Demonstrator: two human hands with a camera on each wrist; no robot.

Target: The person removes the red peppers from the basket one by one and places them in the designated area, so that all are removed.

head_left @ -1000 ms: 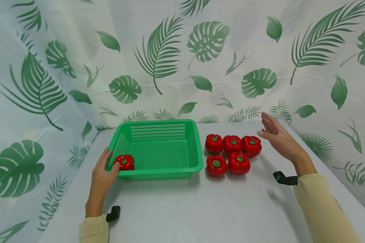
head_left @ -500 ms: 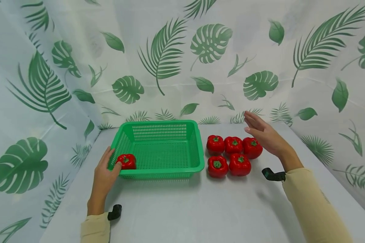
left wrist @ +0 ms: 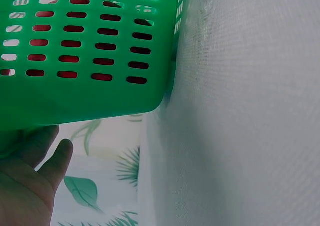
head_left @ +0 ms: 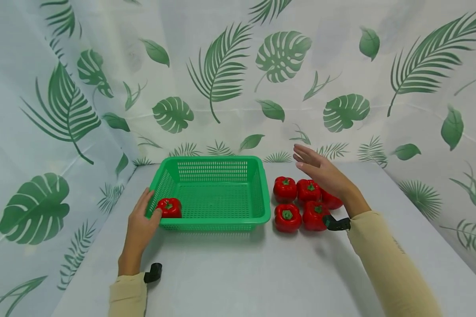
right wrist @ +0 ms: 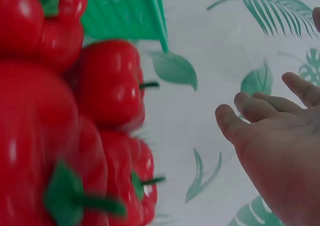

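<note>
A green plastic basket (head_left: 216,223) with slotted walls stands on the table, left of the middle in the head view. One red bell pepper (head_left: 169,208) sits inside its near left corner. My left hand (head_left: 141,224) grips the rim at that corner, thumb over the near edge and fingers along the left side. Right of the basket, several red bell peppers (head_left: 288,218) stand close together in two rows. Above them hovers my right hand (head_left: 322,171), its fingers extended and holding nothing. The right wrist view shows that hand (right wrist: 280,136) apart from the nearby peppers (right wrist: 111,85).
A white table surface (head_left: 222,273) stretches in front of the basket. Behind and at both sides hangs a white cloth (head_left: 230,97) printed with green leaves. Black wrist cameras (head_left: 154,273) are strapped at both cuffs.
My right hand has moved left, from beside the peppers to above them. My left hand has stayed on the basket's corner. The head view has shifted slightly.
</note>
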